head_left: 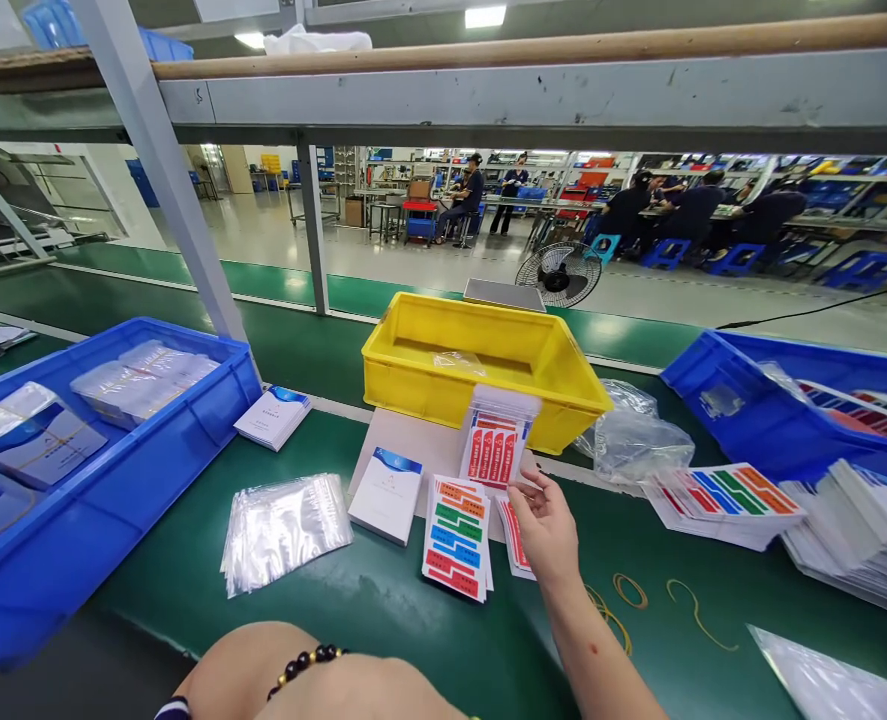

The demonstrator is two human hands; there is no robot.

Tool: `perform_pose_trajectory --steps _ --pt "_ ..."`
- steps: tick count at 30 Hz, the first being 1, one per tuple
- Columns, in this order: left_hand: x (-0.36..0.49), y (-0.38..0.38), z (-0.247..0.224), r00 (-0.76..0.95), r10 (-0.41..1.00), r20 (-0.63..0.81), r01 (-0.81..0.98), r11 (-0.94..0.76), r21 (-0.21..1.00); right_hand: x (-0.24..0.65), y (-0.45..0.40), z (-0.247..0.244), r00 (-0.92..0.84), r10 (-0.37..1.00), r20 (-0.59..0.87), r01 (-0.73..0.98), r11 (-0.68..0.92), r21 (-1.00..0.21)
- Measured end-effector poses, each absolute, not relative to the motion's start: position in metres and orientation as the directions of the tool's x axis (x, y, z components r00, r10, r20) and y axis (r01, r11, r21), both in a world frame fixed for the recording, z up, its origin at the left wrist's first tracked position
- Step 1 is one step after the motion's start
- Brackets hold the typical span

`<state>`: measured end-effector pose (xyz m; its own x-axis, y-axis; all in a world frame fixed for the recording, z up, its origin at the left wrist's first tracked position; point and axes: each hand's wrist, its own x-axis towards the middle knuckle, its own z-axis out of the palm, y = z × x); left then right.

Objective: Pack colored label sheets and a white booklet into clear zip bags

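Observation:
My right hand (548,530) is closed at the lower right corner of a clear plastic bag (501,402) with red label sheets (494,455) in it. The bag leans close to the front of the yellow bin (413,378). Below it lies a stack of multicoloured label sheets (454,545), and more red sheets (514,540) are partly hidden by my hand. To the left are a stack of white booklets (387,500) and a pile of clear bags (285,535). My left hand (375,690), with a beaded bracelet, is at the bottom edge; its fingers are out of sight.
A blue bin (150,425) with bagged booklets stands left; another blue bin (780,400) tilts at right. Near it are label stacks (728,505) and crumpled plastic (638,440). Rubber bands (629,590) lie on the green bench. A metal beam (488,100) crosses above.

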<state>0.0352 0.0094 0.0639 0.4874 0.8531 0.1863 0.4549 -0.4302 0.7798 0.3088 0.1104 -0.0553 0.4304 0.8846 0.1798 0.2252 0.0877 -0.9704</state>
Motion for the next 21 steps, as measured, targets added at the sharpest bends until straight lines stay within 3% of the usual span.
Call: perform_pose_trajectory --steps 7,10,11,13,17,21 --pt "0.025 0.019 0.078 0.443 0.856 0.268 0.315 -0.428 0.847 0.295 0.072 -0.037 0.354 0.887 0.296 0.286 0.199 -0.937" --pt "0.013 0.04 0.068 0.275 0.937 0.217 0.394 -0.315 0.863 0.295 0.057 -0.036 0.329 0.881 0.34 0.377 0.207 -0.903" --pt "0.006 0.049 0.059 0.176 0.978 0.116 0.527 -0.193 0.827 0.295 0.052 -0.036 0.318 0.881 0.351 0.41 0.206 -0.889" --pt "-0.011 0.067 0.034 0.003 0.996 -0.093 0.815 0.051 0.578 0.294 0.045 -0.038 0.287 0.885 0.367 0.457 0.21 -0.864" --pt "-0.043 0.084 -0.016 -0.114 0.963 -0.246 0.899 0.205 0.386 0.284 0.039 -0.039 0.197 0.906 0.374 0.481 0.243 -0.842" --pt "-0.055 0.079 -0.033 -0.096 0.956 -0.276 0.908 0.198 0.369 0.264 0.038 -0.034 0.097 0.92 0.379 0.43 0.305 -0.85"
